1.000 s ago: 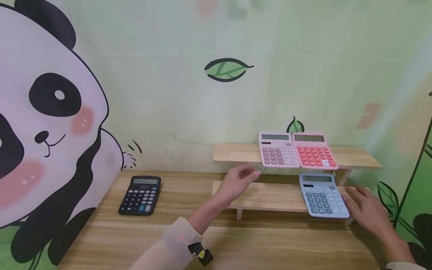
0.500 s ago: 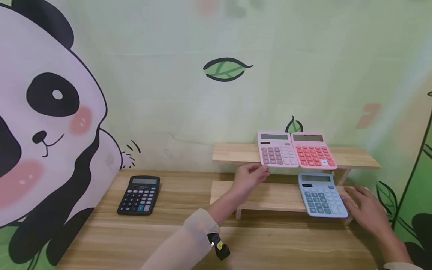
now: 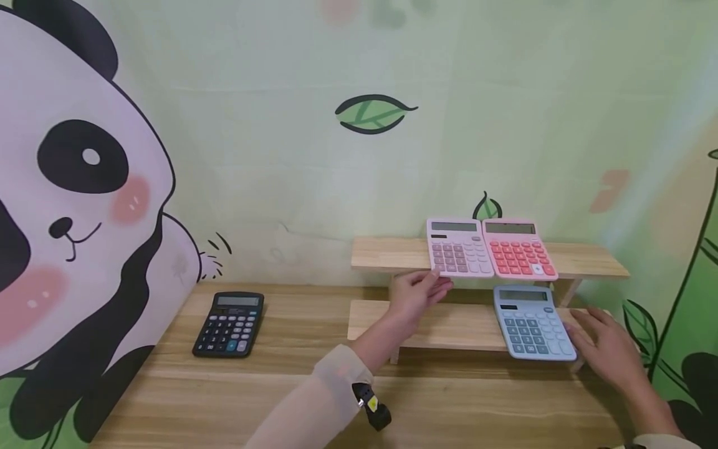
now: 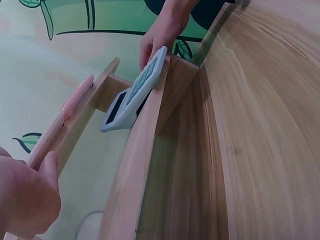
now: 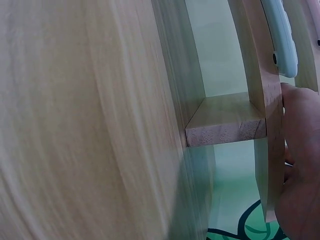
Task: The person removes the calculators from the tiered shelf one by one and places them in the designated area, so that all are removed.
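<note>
My left hand point(image 3: 412, 300) pinches the lower left corner of a lilac calculator point(image 3: 461, 246) on the upper shelf, thumb in front. In the left wrist view the left hand point(image 4: 30, 197) is at that calculator's near edge. Right beside it stands a pink calculator point(image 3: 518, 248) with red keys, the two sides touching or nearly so. A light blue calculator point(image 3: 535, 324) leans back on the lower shelf. Beside its right edge, my right hand point(image 3: 608, 350) rests at the shelf end with relaxed fingers; the right wrist view shows this hand point(image 5: 302, 165) against the board.
The two-tier wooden stand has an upper shelf point(image 3: 594, 260) and a lower shelf point(image 3: 449, 324). A black calculator point(image 3: 229, 325) lies on the wooden table point(image 3: 269, 393) at left. Behind is a green backdrop point(image 3: 269, 162) with a panda print.
My left hand has moved right and slightly up, from beside the stand to the lilac calculator's corner, and now holds it. The right hand and the calculators look unmoved.
</note>
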Demonstrator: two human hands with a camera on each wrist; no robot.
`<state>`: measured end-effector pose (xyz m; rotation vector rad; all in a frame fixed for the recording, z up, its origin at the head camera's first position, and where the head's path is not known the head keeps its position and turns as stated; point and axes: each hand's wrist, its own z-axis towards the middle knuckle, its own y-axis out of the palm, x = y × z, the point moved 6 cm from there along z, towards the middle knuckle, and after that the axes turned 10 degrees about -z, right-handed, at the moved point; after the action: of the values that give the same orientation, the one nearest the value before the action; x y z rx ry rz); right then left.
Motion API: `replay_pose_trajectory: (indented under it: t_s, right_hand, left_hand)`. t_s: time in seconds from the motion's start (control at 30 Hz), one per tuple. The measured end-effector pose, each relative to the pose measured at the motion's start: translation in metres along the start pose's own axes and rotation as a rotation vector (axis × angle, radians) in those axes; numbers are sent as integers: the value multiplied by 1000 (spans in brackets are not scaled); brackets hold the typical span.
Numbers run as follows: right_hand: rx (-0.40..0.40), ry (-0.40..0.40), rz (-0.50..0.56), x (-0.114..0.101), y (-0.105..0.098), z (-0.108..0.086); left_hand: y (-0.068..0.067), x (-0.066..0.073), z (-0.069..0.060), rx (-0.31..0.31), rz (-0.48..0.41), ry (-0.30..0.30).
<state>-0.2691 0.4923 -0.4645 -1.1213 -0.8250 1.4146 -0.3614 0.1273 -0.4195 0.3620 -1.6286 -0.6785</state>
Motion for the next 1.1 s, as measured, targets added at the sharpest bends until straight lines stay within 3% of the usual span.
replay_pose_trajectory:
  t_s: [0.4, 0.63, 0.93, 1.1]
  right_hand:
    - [4, 0, -3, 0, -1, 1]
    - [5, 6, -6, 0, 1, 0]
    - [22, -6, 1, 2, 2, 0]
    - [24, -9, 3, 3, 2, 1]
  left_hand:
    - [-19, 3, -18, -109, -23, -64]
    - [-21, 3, -24, -154, -26, -105]
    - [-16, 3, -17, -180, -48, -105]
    - [-12, 4, -5, -115, -51, -90]
